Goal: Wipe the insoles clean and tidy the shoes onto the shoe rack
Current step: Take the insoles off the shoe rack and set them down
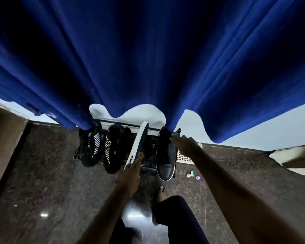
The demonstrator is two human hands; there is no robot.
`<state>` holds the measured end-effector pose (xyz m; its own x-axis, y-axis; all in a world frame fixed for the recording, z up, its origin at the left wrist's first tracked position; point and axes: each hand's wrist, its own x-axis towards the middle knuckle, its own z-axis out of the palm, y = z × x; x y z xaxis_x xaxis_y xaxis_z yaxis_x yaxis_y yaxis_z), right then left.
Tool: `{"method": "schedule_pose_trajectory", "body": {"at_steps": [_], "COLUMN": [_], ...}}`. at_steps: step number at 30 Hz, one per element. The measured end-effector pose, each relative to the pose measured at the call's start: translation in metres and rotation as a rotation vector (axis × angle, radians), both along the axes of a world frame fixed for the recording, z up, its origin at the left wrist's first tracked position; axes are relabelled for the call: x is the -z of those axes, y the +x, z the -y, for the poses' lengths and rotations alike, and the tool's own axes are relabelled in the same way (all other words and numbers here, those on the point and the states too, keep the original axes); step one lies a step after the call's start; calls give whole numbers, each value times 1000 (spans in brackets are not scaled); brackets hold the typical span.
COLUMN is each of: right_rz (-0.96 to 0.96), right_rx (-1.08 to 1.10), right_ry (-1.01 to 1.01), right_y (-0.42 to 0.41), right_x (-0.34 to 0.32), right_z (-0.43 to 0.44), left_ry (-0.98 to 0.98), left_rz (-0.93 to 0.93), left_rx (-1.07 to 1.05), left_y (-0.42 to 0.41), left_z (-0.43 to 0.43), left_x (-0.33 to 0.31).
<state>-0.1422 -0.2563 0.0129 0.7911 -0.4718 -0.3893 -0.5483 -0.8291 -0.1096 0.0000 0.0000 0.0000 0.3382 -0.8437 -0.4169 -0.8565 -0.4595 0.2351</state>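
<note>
dark speckled stone floor point(42, 164) under me, a blue curtain point(148, 59) hanging down over the shoe rack point(130, 128) against the pale wall. two black striped trainers point(93, 147) sit side by side at the rack's left end. my left hand point(130, 176) grips the near end of the white-soled shoe point(139, 143), which is tipped on its edge over the rack, sole facing left. my right hand point(185, 145) reaches to the far end of the dark shoe point(165, 155), toe pointing back at me; it touches the shoe, but i cannot tell whether the fingers clasp it. my bare foot point(162, 192) stands just before the rack
</note>
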Motion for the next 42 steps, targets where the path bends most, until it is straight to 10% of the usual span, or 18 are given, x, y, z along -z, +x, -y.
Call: {"method": "schedule_pose_trajectory", "body": {"at_steps": [11, 20, 42], "right_rz": [-564, -219, -333], "right_rx": [-241, -266, 363], "right_ry": [-148, -290, 217], "right_y": [32, 22, -18], "right_x": [62, 104, -38], "right_z": [39, 54, -69], "left_ry": [140, 423, 353], "left_rz": [152, 267, 69], "left_rx": [320, 501, 249], "left_y": [-19, -9, 2], "left_z": [12, 42, 26], "left_x": [93, 143, -38]}}
